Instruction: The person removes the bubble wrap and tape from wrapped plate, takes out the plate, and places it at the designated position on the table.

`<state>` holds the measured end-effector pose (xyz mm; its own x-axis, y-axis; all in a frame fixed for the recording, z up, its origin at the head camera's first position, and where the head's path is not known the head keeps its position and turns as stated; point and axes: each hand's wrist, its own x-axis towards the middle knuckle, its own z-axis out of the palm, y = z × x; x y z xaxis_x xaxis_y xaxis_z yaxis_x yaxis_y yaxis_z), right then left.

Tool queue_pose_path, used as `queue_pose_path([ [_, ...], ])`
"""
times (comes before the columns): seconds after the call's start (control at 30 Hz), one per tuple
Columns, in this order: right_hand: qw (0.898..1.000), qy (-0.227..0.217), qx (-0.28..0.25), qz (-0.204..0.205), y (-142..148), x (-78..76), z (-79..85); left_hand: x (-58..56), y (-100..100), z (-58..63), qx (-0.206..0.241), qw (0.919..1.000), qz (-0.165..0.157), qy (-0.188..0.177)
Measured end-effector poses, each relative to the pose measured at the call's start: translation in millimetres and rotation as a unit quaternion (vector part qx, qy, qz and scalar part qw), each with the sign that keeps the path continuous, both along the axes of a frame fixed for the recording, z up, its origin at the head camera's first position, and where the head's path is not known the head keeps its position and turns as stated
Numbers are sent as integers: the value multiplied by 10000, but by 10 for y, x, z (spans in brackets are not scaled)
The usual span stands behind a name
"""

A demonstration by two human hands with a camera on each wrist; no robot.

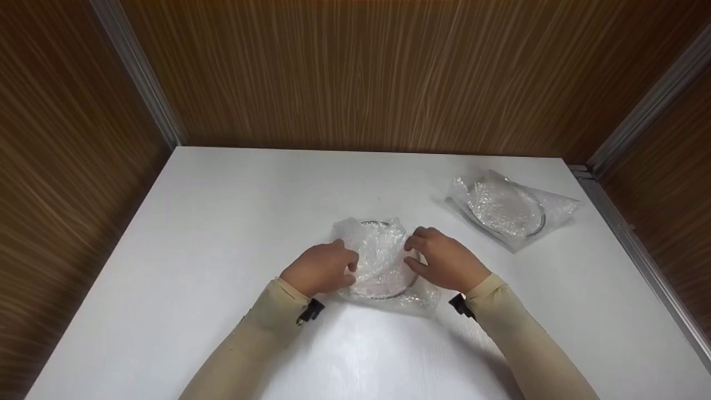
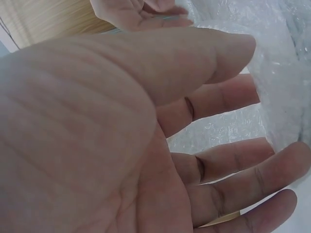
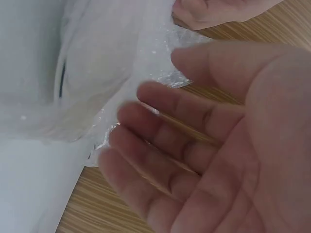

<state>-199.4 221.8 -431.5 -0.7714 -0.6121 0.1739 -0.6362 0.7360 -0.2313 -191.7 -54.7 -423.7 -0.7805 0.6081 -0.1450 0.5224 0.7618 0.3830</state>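
In the head view, a round, dark-rimmed object in clear bubble wrap point(image 1: 382, 261) lies on the white table between both hands. My left hand point(image 1: 322, 269) is at its left side, thumb and forefinger apart. In the left wrist view, two fingertips of the left hand point(image 2: 160, 126) disappear behind the loose bubble wrap point(image 2: 282, 73), while the thumb stays in front. At the right edge of the wrapped object is my right hand point(image 1: 447, 261). The right wrist view shows the right hand point(image 3: 204, 141) with loosely bent, spread fingers and nothing gripped, close to the plastic point(image 3: 104, 63).
A second round object in bubble wrap point(image 1: 505, 208) lies at the back right of the white table point(image 1: 239, 205). Wood-grain panels point(image 1: 355, 72) stand behind the table and on both sides, with metal strips point(image 1: 139, 72) at the corners.
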Motion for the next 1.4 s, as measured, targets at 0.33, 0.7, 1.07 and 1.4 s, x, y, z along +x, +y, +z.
queue_pose_path([
  [0.33,9988,-321,-60,-360,37,-48,-101,-11,-15,-28,108,9999,-5,36],
  [0.7,9950,-952,131,-286,45,-91,-197,-22,-19,-39,120,9999,-22,50],
  [1.07,9927,-1174,195,-196,26,-76,-169,-34,-35,-47,73,9999,-66,24],
  [1.4,9956,-817,449,-67,-59,-34,-168,-44,-83,-31,46,9997,-86,-239],
])
